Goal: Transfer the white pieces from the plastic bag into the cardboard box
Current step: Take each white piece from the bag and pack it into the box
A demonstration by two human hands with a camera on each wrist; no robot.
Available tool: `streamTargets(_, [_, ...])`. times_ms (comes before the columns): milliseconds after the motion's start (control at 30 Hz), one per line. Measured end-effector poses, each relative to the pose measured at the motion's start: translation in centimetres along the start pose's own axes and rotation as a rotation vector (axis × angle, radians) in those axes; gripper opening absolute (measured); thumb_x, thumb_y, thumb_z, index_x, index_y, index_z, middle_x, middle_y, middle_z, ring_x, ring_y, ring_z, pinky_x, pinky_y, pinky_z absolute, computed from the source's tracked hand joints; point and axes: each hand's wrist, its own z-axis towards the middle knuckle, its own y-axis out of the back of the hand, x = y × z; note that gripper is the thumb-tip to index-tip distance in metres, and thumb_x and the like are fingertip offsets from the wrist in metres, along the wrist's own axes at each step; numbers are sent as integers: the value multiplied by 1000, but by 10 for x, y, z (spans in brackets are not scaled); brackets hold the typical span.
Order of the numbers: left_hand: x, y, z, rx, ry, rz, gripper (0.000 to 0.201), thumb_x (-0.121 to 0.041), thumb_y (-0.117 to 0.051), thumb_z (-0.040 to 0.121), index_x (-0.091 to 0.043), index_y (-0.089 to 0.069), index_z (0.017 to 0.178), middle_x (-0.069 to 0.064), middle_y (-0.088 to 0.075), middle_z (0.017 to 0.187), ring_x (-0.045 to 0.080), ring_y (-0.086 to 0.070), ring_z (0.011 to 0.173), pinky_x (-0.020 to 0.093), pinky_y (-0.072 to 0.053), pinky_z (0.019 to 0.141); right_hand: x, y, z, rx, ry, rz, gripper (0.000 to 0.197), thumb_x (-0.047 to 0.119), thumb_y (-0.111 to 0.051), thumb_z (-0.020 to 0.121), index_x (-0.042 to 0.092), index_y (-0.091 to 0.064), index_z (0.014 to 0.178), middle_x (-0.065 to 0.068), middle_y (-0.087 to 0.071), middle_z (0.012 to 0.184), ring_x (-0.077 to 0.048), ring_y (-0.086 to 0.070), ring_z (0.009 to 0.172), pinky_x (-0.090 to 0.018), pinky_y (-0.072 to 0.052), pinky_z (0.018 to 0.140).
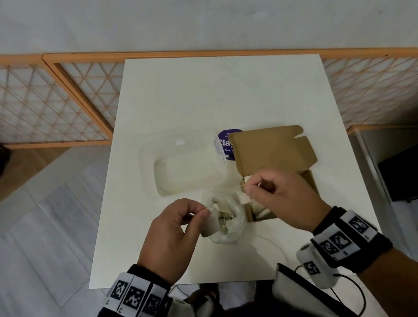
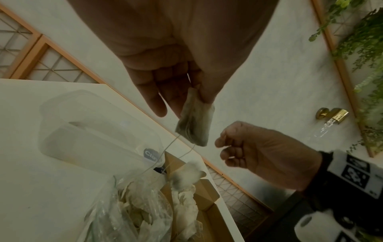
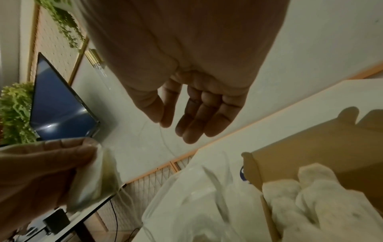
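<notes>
From the head view, the left hand (image 1: 174,226) pinches a white piece (image 1: 210,222) between thumb and forefinger, above the plastic bag (image 1: 225,218) on the near middle of the worktop (image 1: 192,93). The right hand (image 1: 281,196) pinches a thin string (image 1: 230,190) over the cardboard box (image 1: 310,181), whose lid stands open on the far side. A clear tub (image 1: 184,162) sits farther left.

The left wrist view shows the piece (image 2: 194,124) hanging with its long axis nearly vertical, strings trailing down toward the bag (image 2: 132,209).

In the right wrist view, thumb and forefinger meet on the thread; other fingers (image 3: 199,117) hang loosely. White pieces (image 3: 311,201) lie in the box (image 3: 311,147).
</notes>
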Motion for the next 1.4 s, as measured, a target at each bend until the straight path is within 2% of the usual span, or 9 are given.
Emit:
streamTargets(200, [-12,-6,3,118,-156,44,15,-21,-68,99,-32,-71,88,-11,-72,99,14,-71,100,32,-56,88,35,29,-10,-49,43,167,13,14,-63,104,10,-70,93,0,-75,84,-26,-69,77,-33,-56,72])
streamTargets(433, [-57,-12,13,238,-264,-20,9,-30,-71,97,-34,-73,88,-21,-55,142,-3,-52,133,29,-52,89,79,68,-21,-96,149,337,13,6,-51,108,0,-60,100,-14,-78,91,-33,-76,79,-42,-62,75])
streamTargets(600, [-90,-26,28,339,-444,47,1,-35,-72,96,-34,-73,97,-16,-28,167,2,-8,159,33,-21,126,104,91,-34,-119,277,356,14,5,-50,107,-3,-59,99,-17,-73,82,-29,-73,74,-32,-59,70])
streamTargets(700, [-108,-32,39,363,-497,49,3,-33,-71,97,-32,-73,99,-12,-46,154,7,-29,154,36,-32,122,114,102,-41,-150,322,318,14,6,-52,105,-1,-61,98,-15,-73,79,-25,-72,71,-29,-58,69])
streamTargets(767, [-116,-31,42,377,-512,33,4,-30,-69,99,-29,-73,99,-13,-60,126,10,-58,125,25,-52,98,121,111,-45,-200,334,308,14,10,-54,104,0,-62,98,-15,-74,79,-24,-72,71,-28,-58,69])
streamTargets(867, [-123,-29,40,361,-517,58,5,-29,-66,101,-28,-70,99,-16,-64,100,10,-64,98,15,-53,71,127,124,-51,-301,329,339,18,14,-55,102,-2,-62,97,-16,-74,78,-26,-72,69,-27,-58,66])
streamTargets(1000, [-134,-26,31,338,-573,56,5,-28,-65,101,-30,-68,98,-15,-68,97,12,-67,95,38,-53,83,125,137,-51,-406,276,412,15,13,-56,103,0,-63,98,-16,-75,81,-29,-75,70,-32,-61,64])
streamTargets(1200, [-142,-25,27,313,-591,36,4,-29,-65,101,-29,-69,99,-16,-68,97,11,-67,96,38,-53,85,100,141,-38,-425,25,204,22,31,-64,102,21,-64,120,1,-76,111,-19,-78,85,-46,-65,84])
streamTargets(1400, [-137,-21,30,296,-596,54,6,-27,-65,102,-26,-68,98,-14,-66,94,15,-67,95,38,-53,84,93,129,-52,-342,55,0,32,44,-66,96,35,-68,127,18,-73,110,-6,-69,90,-18,-56,76])
